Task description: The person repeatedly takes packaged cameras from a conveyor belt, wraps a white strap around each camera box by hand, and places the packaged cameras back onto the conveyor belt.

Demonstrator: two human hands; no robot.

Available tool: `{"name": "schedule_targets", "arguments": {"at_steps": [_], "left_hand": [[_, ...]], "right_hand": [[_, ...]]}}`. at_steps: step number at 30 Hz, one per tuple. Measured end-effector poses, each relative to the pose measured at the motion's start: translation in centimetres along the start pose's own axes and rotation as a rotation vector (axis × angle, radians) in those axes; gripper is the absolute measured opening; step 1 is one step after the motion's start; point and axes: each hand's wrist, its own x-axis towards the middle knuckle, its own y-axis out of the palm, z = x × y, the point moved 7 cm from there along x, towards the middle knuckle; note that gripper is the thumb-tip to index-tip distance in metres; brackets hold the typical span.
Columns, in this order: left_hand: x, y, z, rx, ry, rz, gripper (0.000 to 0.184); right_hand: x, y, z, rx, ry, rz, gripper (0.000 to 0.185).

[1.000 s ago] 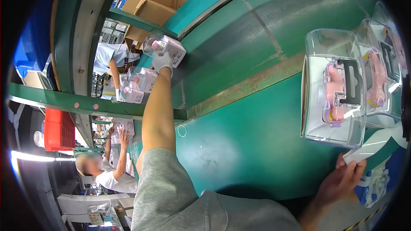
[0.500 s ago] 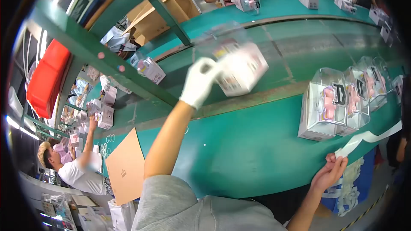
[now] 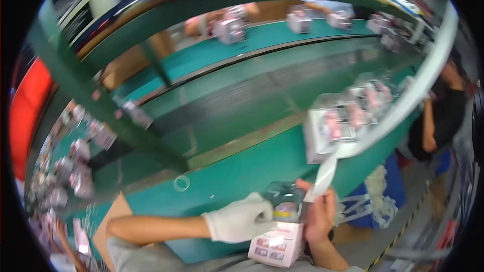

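Observation:
My left hand point(image 3: 241, 221), in a white glove, is closed on a box point(image 3: 276, 246) with a clear plastic top and small printed pictures on its side. The box is close to my body, at the near edge of the green table. Beside its clear top is my bare right hand point(image 3: 320, 216), fingers closed on the end of a long white strip point(image 3: 328, 172). From there the strip runs up and to the right. Blur hides whether the strip touches the box.
A row of similar boxes with pink items point(image 3: 331, 128) stands at the right on the green table point(image 3: 222, 189). A conveyor belt point(image 3: 227, 100) runs behind it. A green post point(image 3: 136, 121) rises at left, near a clear ring point(image 3: 181, 183) and cardboard point(image 3: 112, 216). Co-workers sit across.
My left hand has come back from over the belt with the box, bringing it to my right hand. The right hand and strip have moved left and the view has turned.

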Motion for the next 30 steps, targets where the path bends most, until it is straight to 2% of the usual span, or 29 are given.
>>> {"name": "schedule_targets", "arguments": {"at_steps": [2,3,5,7,8,12,17,19,20,22,25,27,30], "left_hand": [[0.0,-0.9,-0.2,-0.016,-0.127,-0.063,0.017],[1.8,-0.7,-0.4,0.031,-0.054,-0.016,0.017],[4.7,-1.2,-0.8,0.059,0.174,-0.329,0.025],[5.4,-1.9,-1.1,0.007,0.359,-0.653,0.034],[6.4,-1.7,-0.8,-0.007,0.387,-0.620,0.034],[9.1,2.1,-0.9,-0.208,0.313,-0.199,0.041],[10.0,3.0,-1.2,-0.199,0.424,-0.165,0.044],[9.8,2.9,-1.6,-0.139,0.494,-0.170,0.045],[9.9,3.0,-1.5,-0.185,0.440,-0.135,0.045],[9.9,2.6,-2.2,-0.272,0.438,-0.160,0.046],[9.6,3.4,-1.1,-0.291,0.306,-0.169,0.047],[9.2,3.7,-0.7,-0.334,0.346,-0.164,0.045],[8.8,3.6,-0.5,-0.356,0.303,-0.150,0.041]], "right_hand": [[0.0,-1.7,-0.7,0.015,-0.011,-0.055,0.020],[0.0,-2.7,-1.0,0.048,-0.015,-0.092,0.019],[-0.1,-4.2,-0.9,0.079,-0.058,-0.162,0.018],[-0.1,-4.2,-1.4,0.264,-0.013,-0.164,0.015],[-0.2,-4.7,-1.7,0.250,-0.039,-0.197,0.015],[-1.9,-7.1,-0.7,-0.068,-0.130,-0.342,0.013],[-4.0,-7.8,3.1,-0.350,-0.101,-0.341,0.014],[-3.7,-7.3,3.9,-0.442,-0.002,-0.283,0.016],[-3.4,-7.5,4.2,-0.441,0.071,-0.314,0.016],[-2.4,-5.0,5.6,-0.787,-0.142,-0.001,0.016],[-2.0,-3.3,6.0,-0.835,-0.136,0.027,0.018],[-2.3,-2.9,6.5,-0.846,-0.191,0.029,0.014],[-1.8,-2.7,7.1,-0.919,-0.123,0.112,0.011]]}}
